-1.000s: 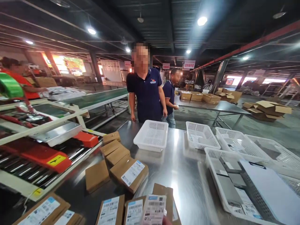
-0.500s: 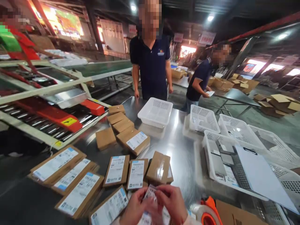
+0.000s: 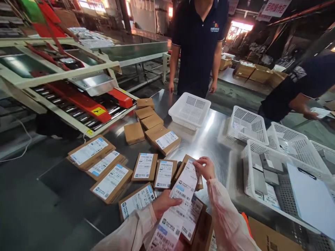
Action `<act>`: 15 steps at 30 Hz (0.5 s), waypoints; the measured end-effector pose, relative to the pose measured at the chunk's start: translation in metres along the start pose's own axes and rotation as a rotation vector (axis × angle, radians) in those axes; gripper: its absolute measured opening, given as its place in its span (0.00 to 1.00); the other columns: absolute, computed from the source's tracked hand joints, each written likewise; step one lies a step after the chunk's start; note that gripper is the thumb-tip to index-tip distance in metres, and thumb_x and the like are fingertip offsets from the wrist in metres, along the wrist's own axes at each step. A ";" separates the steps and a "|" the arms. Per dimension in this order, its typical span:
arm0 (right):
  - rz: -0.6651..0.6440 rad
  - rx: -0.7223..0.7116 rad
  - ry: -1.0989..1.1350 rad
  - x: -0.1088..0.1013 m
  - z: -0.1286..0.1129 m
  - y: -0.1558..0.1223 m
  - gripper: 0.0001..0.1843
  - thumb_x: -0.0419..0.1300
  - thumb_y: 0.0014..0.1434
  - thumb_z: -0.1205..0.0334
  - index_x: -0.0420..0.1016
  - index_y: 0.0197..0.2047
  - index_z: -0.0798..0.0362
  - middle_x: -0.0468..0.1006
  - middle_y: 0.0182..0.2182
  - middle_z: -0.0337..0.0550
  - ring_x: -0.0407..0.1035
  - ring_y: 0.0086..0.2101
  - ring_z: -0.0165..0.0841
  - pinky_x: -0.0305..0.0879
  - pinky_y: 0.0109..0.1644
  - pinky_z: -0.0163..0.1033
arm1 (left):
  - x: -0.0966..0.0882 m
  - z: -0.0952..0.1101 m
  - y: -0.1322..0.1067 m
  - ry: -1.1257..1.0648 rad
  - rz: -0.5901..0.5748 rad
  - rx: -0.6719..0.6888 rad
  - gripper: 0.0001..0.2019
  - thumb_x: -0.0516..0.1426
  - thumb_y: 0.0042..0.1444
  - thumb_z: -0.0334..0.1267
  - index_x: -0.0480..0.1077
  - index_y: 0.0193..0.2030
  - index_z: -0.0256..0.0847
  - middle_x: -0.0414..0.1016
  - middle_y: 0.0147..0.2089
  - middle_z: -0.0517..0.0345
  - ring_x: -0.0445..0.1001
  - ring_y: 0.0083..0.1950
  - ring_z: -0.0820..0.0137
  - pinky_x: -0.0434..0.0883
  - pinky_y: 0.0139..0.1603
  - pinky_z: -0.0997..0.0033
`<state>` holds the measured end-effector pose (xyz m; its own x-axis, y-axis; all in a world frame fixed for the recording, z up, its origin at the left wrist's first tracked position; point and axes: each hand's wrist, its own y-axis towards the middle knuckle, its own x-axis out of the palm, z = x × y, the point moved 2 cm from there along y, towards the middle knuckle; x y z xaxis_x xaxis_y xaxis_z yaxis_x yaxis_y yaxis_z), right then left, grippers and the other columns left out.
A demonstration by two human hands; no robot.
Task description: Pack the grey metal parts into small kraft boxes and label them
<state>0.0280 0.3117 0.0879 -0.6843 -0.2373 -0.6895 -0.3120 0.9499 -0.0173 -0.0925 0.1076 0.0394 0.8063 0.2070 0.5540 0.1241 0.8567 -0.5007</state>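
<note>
A long strip of printed shipping labels [image 3: 187,182] stretches between my hands, running down toward the lower edge. My left hand [image 3: 164,203] grips its middle, thumb lying across the paper. At the strip's far end, my right hand [image 3: 206,168] pinches the top corner over a small cardboard box [image 3: 183,164]. The strip covers much of that box. Beneath my hands lies another labelled box [image 3: 195,218], partly hidden. Just left of the strip are a labelled box [image 3: 164,174] and, nearer me, a tilted labelled box [image 3: 137,200].
Labelled stacks [image 3: 112,183] and plain boxes [image 3: 134,133] spread leftward on the metal table. A white basket [image 3: 190,111] stands at the far edge, where a person [image 3: 200,48] faces me. Baskets with small grey boxes [image 3: 270,177] and a clipboard [image 3: 311,198] line the right.
My hands, close together before, have drawn apart with the label strip extended between them. My right hand has reached forward to the box. The view has tilted down and turned left.
</note>
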 end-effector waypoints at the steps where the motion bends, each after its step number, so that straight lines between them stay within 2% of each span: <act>1: 0.005 0.007 -0.027 0.003 0.003 0.011 0.09 0.67 0.48 0.55 0.85 0.30 0.50 0.78 0.43 0.48 0.73 0.46 0.42 0.68 0.55 0.45 | -0.003 -0.002 0.000 -0.016 0.019 -0.008 0.29 0.75 0.27 0.51 0.79 0.35 0.33 0.82 0.34 0.48 0.79 0.41 0.53 0.71 0.50 0.56; 4: 0.002 0.024 -0.067 0.013 0.010 0.029 0.09 0.67 0.49 0.55 0.85 0.31 0.49 0.77 0.44 0.49 0.71 0.48 0.42 0.66 0.56 0.46 | -0.008 -0.009 0.000 -0.015 0.069 -0.023 0.32 0.76 0.24 0.52 0.80 0.37 0.33 0.82 0.35 0.46 0.80 0.42 0.53 0.71 0.51 0.53; 8: -0.007 0.061 -0.133 0.020 0.015 0.032 0.12 0.66 0.51 0.54 0.84 0.35 0.51 0.75 0.48 0.50 0.69 0.51 0.44 0.64 0.58 0.48 | -0.009 -0.020 -0.001 -0.014 0.101 -0.032 0.33 0.76 0.23 0.55 0.81 0.37 0.35 0.83 0.37 0.44 0.80 0.43 0.51 0.72 0.50 0.53; 10: 0.019 0.090 -0.185 0.020 0.013 0.029 0.23 0.66 0.51 0.52 0.82 0.48 0.54 0.73 0.52 0.54 0.67 0.53 0.48 0.63 0.58 0.50 | -0.009 -0.028 -0.007 -0.005 0.095 -0.023 0.33 0.75 0.24 0.56 0.81 0.37 0.36 0.83 0.38 0.43 0.80 0.43 0.50 0.72 0.50 0.53; 11: 0.048 0.093 -0.239 0.021 0.010 0.025 0.30 0.66 0.52 0.51 0.76 0.57 0.55 0.72 0.54 0.57 0.65 0.54 0.49 0.62 0.58 0.52 | -0.010 -0.033 -0.013 0.011 0.089 -0.013 0.33 0.75 0.25 0.57 0.81 0.37 0.36 0.83 0.38 0.43 0.79 0.44 0.50 0.71 0.50 0.53; 13: 0.074 0.002 -0.405 0.026 0.002 0.015 0.39 0.63 0.56 0.50 0.62 0.68 0.54 0.66 0.62 0.60 0.61 0.59 0.51 0.58 0.61 0.55 | -0.016 -0.043 -0.032 0.062 0.062 -0.013 0.34 0.73 0.27 0.60 0.81 0.37 0.36 0.83 0.38 0.43 0.79 0.45 0.49 0.71 0.51 0.53; 15: -0.025 -0.213 -0.587 0.039 -0.005 -0.002 0.39 0.58 0.61 0.46 0.56 0.71 0.50 0.58 0.68 0.56 0.52 0.66 0.52 0.48 0.67 0.59 | -0.029 -0.053 -0.063 0.093 0.049 -0.054 0.33 0.73 0.27 0.61 0.81 0.35 0.36 0.83 0.37 0.46 0.79 0.45 0.49 0.71 0.51 0.53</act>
<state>-0.0012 0.2997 0.0643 -0.2177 -0.0498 -0.9747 -0.4893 0.8697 0.0649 -0.0931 0.0220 0.0195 0.8623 0.2014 0.4647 0.1116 0.8194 -0.5622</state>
